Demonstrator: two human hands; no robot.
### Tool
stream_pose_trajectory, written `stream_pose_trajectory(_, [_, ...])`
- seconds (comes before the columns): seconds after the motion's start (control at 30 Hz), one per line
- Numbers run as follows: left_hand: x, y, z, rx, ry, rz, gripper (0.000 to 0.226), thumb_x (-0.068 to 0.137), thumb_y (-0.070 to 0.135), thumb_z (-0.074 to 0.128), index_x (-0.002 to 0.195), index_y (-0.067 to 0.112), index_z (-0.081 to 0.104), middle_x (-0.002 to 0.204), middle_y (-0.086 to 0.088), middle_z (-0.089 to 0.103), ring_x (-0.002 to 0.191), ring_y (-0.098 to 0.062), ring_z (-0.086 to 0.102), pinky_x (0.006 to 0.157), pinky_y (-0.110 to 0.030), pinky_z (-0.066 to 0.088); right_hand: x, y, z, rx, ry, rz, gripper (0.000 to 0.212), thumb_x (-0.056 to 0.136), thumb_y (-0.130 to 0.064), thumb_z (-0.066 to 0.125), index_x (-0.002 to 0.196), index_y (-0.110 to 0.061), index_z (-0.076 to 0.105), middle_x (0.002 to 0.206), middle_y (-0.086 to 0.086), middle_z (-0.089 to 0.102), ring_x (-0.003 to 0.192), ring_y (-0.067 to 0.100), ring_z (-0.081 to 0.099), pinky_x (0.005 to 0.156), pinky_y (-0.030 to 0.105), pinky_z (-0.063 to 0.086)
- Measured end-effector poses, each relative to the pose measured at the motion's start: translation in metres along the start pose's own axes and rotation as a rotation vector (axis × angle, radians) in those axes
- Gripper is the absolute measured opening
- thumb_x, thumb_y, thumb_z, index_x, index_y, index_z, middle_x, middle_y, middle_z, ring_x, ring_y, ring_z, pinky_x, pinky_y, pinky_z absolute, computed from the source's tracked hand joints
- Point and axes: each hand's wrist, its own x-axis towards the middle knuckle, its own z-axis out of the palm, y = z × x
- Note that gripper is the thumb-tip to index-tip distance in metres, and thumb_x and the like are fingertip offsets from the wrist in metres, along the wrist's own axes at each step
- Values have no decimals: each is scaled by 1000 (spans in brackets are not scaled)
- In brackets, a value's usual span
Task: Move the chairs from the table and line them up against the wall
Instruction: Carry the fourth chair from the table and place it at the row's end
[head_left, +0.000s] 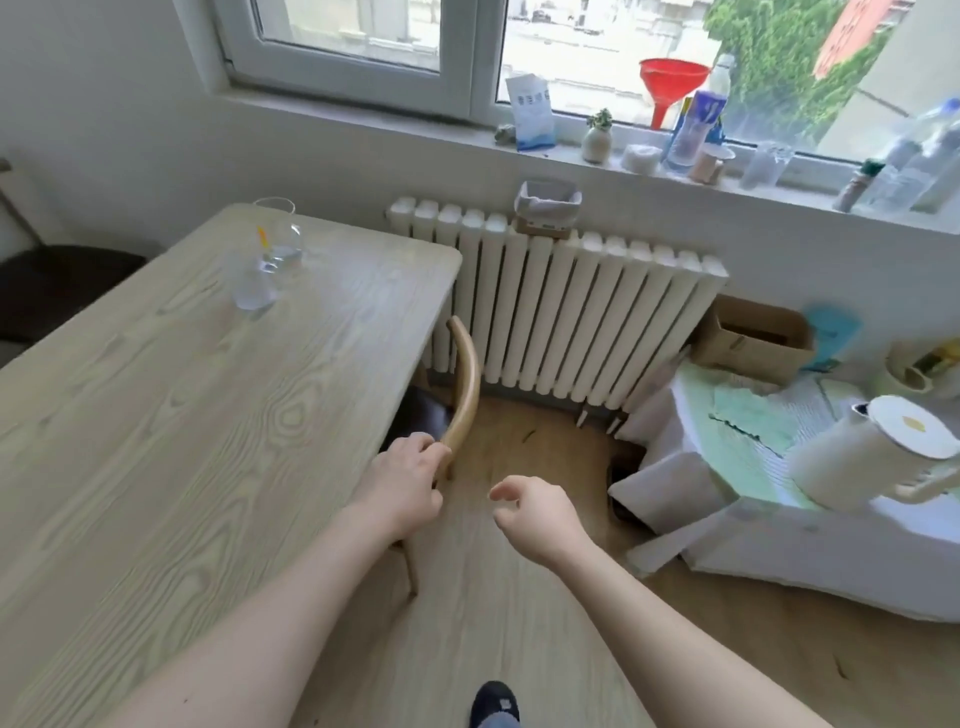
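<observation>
A chair with a curved light-wood backrest (465, 387) and a dark seat is tucked under the right side of the pale wooden table (171, 426). My left hand (408, 480) is closed around the near end of that backrest. My right hand (535, 512) hovers just to the right over the floor, fingers loosely curled and apart, holding nothing. A second dark chair (57, 283) shows at the far left edge, beyond the table.
A white radiator (571, 312) lines the wall under the window. A glass (278, 244) stands on the table. To the right sits a low covered surface (737, 467) with a white kettle (878, 457) and a cardboard box (753, 338). Bottles and a red funnel (670, 85) crowd the sill.
</observation>
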Motion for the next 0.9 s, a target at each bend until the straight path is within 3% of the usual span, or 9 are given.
stream_pose_trajectory(0.37, [119,-26,10,29,-54,-152,60,87,12,46,145,21,32,149,-3,30,138,-21,24,112,-35,22,183,19,9,189,-235,96,42,87,-20,52,129,-21,54,126,0,61,113,19,56,84,25,44])
stream_pose_trajectory(0.5, [133,-40,16,135,-13,-116,61,88,11,46,146,21,29,152,-4,25,142,-19,17,116,-35,10,215,16,38,318,-289,223,59,86,-24,54,143,-23,36,124,4,60,100,21,61,73,25,41])
stream_pose_trajectory(0.6, [140,-50,21,138,3,-102,61,89,10,45,147,21,27,154,-3,22,143,-18,14,117,-33,5,234,14,61,370,-346,319,70,87,-28,55,149,-19,23,130,5,56,111,25,57,78,27,40])
stream_pose_trajectory(0.7, [144,-59,24,134,32,-85,60,90,11,46,147,21,28,155,-2,22,144,-17,13,118,-32,6,244,14,83,530,-392,401,70,85,-26,59,146,-14,27,105,-1,56,98,22,56,87,33,48])
stream_pose_trajectory(0.8, [146,-66,28,123,37,-80,59,91,11,44,146,21,29,155,-2,22,144,-17,11,118,-32,3,254,18,100,779,-393,511,62,83,-27,64,137,-13,38,111,4,58,95,21,56,93,39,48])
stream_pose_trajectory(0.9, [148,-68,32,135,23,-57,59,90,8,42,146,21,29,155,-3,22,145,-17,10,118,-33,-2,262,16,108,1031,-366,598,45,85,-15,64,126,-14,45,94,4,61,81,20,60,76,36,53])
